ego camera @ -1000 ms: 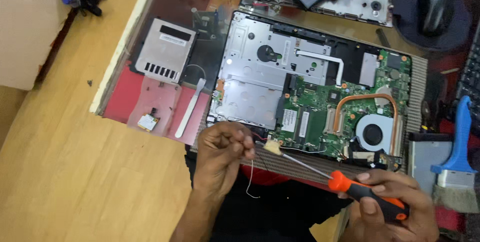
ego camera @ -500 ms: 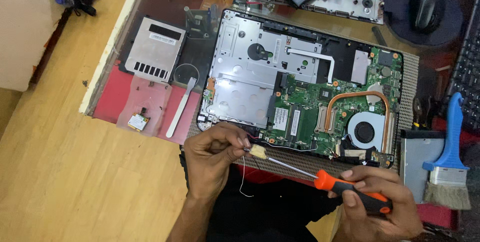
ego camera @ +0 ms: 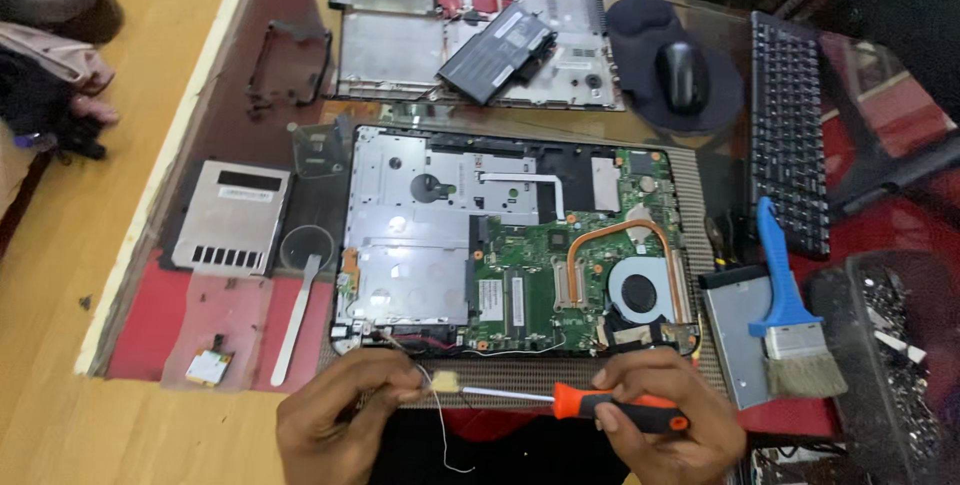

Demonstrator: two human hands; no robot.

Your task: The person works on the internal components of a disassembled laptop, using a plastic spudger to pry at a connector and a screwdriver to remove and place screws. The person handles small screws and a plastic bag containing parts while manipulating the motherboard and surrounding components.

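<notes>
An opened laptop base lies in front of me, with its green circuit board, copper heat pipe and round fan exposed. My left hand pinches a thin white wire with a small pale tab at the laptop's near left corner. My right hand grips an orange-handled screwdriver. Its shaft points left toward the tab.
A blue-handled brush rests on a silver drive at right. A keyboard, a mouse on a dark pad, a laptop cover with a battery, a metal bracket and a small card lie around. Another person's hand is at far left.
The view has lifted and shows more of the far table. Both hands now sit lower in the picture. The screwdriver lies flatter, its tip still at the tab.
</notes>
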